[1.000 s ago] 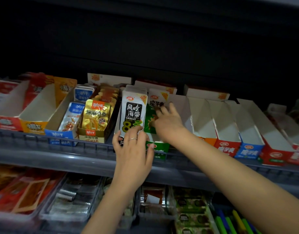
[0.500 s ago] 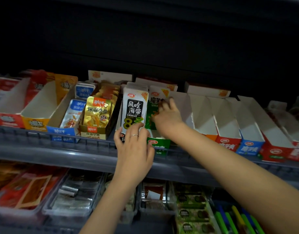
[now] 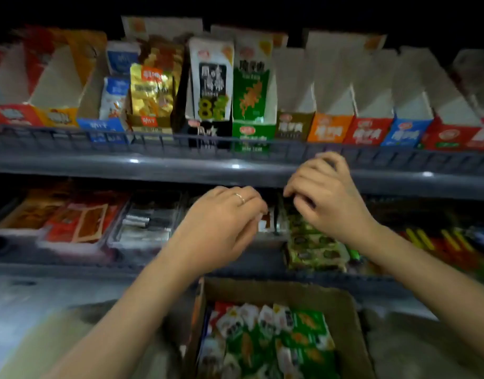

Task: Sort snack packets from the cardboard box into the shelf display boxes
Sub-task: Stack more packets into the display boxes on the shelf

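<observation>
**Cardboard box** (image 3: 342, 299): bottom centre, below both forearms, flaps open. It holds the loose snack packets (image 3: 276, 332), mostly green and white, lying in a heap; their print is too blurred to read.

**Left hand** (image 3: 219, 228): in front of the lower shelf, above the left edge of the cardboard box. It is back-up with the fingers bent loosely downward and a ring (image 3: 239, 198) on one finger. Nothing shows in its grasp.

**Right hand** (image 3: 325, 198): just beside the left hand, a little higher, level with the grey shelf edge (image 3: 153, 170). Its fingers are curled in. Blur makes it impossible to tell whether they hold anything.

**Upper shelf, display boxes in a row behind a low rail**
- Blue display box (image 3: 101, 127), with a blue packet (image 3: 113, 97) leaning back in it.
- Brown display box (image 3: 150, 123), with a gold packet (image 3: 150, 91) upright at the front.
- Black display box (image 3: 208, 132), with a white-and-black packet (image 3: 210, 77) upright.
- Green display box (image 3: 253, 135), touching the black one, with a green packet (image 3: 251, 91) upright.
- To the right: a dark brown box (image 3: 294, 125), an orange box (image 3: 329, 129), a red box (image 3: 368, 131) and a second blue box (image 3: 406, 132), all with white inner walls showing.

**Lower shelf**
- Clear trays (image 3: 145, 222) stand behind the hands.
- Red packets (image 3: 79, 222) lie at the left.
- Green packets (image 3: 314, 247) lie under the right wrist.
</observation>
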`<state>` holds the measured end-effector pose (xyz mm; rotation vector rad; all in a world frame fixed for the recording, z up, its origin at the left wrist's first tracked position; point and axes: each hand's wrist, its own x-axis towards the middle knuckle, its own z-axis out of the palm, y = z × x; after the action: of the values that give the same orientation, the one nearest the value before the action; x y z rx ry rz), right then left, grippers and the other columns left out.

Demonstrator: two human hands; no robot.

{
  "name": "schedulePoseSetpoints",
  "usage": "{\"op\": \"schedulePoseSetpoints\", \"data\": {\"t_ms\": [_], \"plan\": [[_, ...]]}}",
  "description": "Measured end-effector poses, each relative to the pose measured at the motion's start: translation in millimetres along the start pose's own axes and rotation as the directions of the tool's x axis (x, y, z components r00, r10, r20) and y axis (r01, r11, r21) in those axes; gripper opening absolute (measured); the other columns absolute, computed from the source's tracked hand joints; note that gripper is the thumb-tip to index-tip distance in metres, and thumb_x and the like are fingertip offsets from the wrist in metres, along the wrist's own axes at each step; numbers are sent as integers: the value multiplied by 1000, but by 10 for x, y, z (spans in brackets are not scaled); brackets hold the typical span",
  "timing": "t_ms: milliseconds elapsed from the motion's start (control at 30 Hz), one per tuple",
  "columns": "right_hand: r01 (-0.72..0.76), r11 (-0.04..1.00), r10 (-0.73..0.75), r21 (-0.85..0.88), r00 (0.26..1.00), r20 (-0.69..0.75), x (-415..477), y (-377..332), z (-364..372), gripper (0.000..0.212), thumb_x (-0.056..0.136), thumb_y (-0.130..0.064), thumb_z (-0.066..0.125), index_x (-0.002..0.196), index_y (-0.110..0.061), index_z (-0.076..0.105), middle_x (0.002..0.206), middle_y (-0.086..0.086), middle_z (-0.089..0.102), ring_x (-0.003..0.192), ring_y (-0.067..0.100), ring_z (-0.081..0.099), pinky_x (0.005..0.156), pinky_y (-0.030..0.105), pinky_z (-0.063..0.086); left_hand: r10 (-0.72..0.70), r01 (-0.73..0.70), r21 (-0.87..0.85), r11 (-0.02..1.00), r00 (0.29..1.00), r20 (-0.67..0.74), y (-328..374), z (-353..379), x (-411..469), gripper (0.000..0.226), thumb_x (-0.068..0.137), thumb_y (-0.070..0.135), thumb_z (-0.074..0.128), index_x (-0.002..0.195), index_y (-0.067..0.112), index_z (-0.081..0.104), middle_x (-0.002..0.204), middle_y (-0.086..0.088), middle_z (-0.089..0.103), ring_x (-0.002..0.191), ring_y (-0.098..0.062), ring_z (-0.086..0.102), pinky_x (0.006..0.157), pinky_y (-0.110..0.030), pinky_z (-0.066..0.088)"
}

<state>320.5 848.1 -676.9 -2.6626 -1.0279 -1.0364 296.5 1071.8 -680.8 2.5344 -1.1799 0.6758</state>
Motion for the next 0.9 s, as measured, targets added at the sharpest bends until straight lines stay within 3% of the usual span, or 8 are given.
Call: {"op": "schedulePoseSetpoints", "data": {"t_ms": [67, 167, 300, 400, 500, 667, 733, 900], "plan": [[43, 997, -51, 61, 988, 143, -511, -123, 177, 18, 82, -15, 48, 77, -18, 66, 82, -3, 64, 89, 19, 54, 96, 35, 33, 62, -58, -24, 998, 985, 161, 106, 143, -256, 26, 91, 21, 41, 94, 12, 65, 94, -4, 65, 84, -24, 63, 74, -37, 47], [6, 988, -70, 155, 908, 413, -1310, -361, 494, 15, 81, -15, 52, 76, -16, 66, 80, -2, 64, 85, 20, 59, 87, 32, 36, 111, -107, -32, 994, 962, 250, 212, 303, -708, 30, 94, 24, 41, 89, 11, 68, 88, -5, 67, 78, -25, 65, 73, -35, 48], [-265, 929, 29, 258, 747, 664, -2203, -735, 767, 23, 81, -17, 46, 77, -15, 69, 78, -1, 65, 76, 21, 62, 78, 29, 39, 65, -23, -119, 993, 930, 363, 274, 362, -1243, 43, 98, 31, 34, 86, 10, 69, 84, -5, 68, 72, -25, 65, 70, -32, 40], [-482, 844, 100, 233, 569, 816, -2617, -972, 903, 21, 86, -8, 51, 86, -12, 71, 89, 2, 68, 86, 21, 63, 81, 30, 43, 37, 40, -151, 988, 879, 475, 259, 482, -1539, 56, 101, 38, 24, 87, 9, 70, 85, -6, 69, 70, -26, 65, 68, -32, 42], [-632, 750, 140, 195, 440, 887, -2876, -1162, 1076, 23, 89, -4, 50, 96, -12, 71, 102, 2, 68, 93, 18, 63, 78, 27, 44, -6, 105, -144, 984, 825, 565, 234, 600, -1773, 61, 101, 42, 20, 92, 7, 70, 91, -9, 69, 75, -30, 66, 65, -37, 51], [-739, 667, 150, 94, 256, 955, -3079, -1475, 1362, 32, 88, -13, 59, 120, -16, 59, 123, 2, 57, 94, 12, 55, 68, 26, 41, -35, 161, -152, 975, 790, 613, 216, 635, -1917, 47, 95, 36, 31, 96, 8, 69, 98, -11, 68, 84, -32, 65, 69, -40, 53], [-745, 658, 121, 108, 246, 962, -3098, -1612, 1470, 38, 86, -16, 64, 124, -16, 55, 128, 3, 54, 101, 19, 58, 73, 27, 44, -44, 179, -159, 971, 786, 616, 212, 644, -1928, 45, 95, 34, 32, 96, 7, 68, 97, -12, 68, 83, -32, 65, 68, -41, 53], [-678, 729, 105, 99, 254, 961, -3044, -1957, 1667, 38, 86, -18, 65, 122, -15, 53, 124, 9, 53, 99, 26, 59, 75, 33, 47, -73, 215, -148, 965, 766, 638, 249, 633, -1977, 43, 93, 33, 34, 94, 6, 68, 94, -12, 67, 80, -32, 63, 70, -42, 50]]}}
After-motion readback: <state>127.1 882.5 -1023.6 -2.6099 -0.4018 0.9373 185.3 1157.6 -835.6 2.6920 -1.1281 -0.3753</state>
